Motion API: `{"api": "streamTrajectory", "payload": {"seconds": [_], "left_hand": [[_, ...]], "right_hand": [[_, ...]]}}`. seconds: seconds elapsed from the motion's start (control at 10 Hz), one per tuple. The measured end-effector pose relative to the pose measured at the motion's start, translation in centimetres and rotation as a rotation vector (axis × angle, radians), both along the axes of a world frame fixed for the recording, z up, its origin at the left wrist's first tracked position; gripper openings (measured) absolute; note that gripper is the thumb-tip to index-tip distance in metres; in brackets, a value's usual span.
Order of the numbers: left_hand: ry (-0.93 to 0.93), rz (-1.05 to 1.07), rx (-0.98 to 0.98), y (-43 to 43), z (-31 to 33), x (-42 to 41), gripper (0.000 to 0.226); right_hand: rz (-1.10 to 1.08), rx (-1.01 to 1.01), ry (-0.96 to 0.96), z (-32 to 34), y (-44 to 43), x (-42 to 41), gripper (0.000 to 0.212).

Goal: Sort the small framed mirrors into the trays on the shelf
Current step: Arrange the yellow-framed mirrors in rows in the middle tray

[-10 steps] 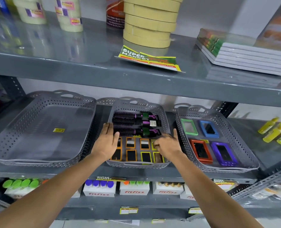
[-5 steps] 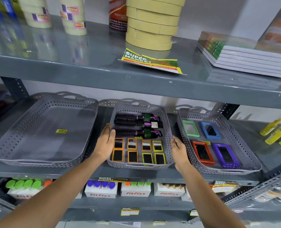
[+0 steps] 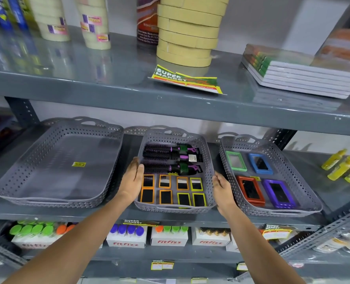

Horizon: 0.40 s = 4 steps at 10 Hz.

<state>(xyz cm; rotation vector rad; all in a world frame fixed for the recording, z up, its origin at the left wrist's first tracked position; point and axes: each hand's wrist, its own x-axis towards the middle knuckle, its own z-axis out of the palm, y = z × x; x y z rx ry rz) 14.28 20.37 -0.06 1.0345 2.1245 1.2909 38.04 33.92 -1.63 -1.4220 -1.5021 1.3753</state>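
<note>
Three grey perforated trays stand on the middle shelf. The middle tray (image 3: 175, 210) holds several small orange-framed mirrors (image 3: 147, 195) and yellow-framed mirrors (image 3: 198, 199) in two rows, behind them three black and purple hair brushes (image 3: 170, 157). My left hand (image 3: 132, 179) lies flat against the tray's left wall. On the right wall rests my right hand (image 3: 221, 188), fingers apart. The right tray (image 3: 305, 198) holds larger mirrors: green (image 3: 236, 160), blue (image 3: 260, 163), red (image 3: 251, 190) and purple (image 3: 278, 193). The left tray (image 3: 57, 198) holds only a yellow sticker.
The upper shelf (image 3: 129, 93) overhangs the trays, carrying stacked tape rolls (image 3: 187, 31), a supermarket leaflet (image 3: 185, 80) and notebooks (image 3: 301, 76). Yellow bottles (image 3: 344, 166) lie at the right of the middle shelf. Boxes of capped bottles (image 3: 127, 236) fill the shelf below.
My right hand has come off the small mirrors and moved to the middle tray's right wall. My left hand has shifted onto the left wall. The camera view has tilted slightly.
</note>
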Motion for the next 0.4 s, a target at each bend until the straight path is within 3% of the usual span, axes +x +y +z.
{"api": "streamTrajectory", "payload": {"seconds": [0.1,0.3,0.4], "left_hand": [[0.039,-0.009,-0.043,-0.2,0.4,0.0,0.053],[0.135,-0.059,-0.03,-3.1,1.4,0.1,0.051],[0.186,-0.073,0.0,-5.9,1.6,-0.4,0.052]], "right_hand": [[-0.004,0.032,-0.042,0.0,0.2,0.0,0.044],[-0.05,0.254,-0.152,1.2,-1.7,0.1,0.046],[0.037,0.44,-0.189,2.2,-4.4,0.5,0.039]]}}
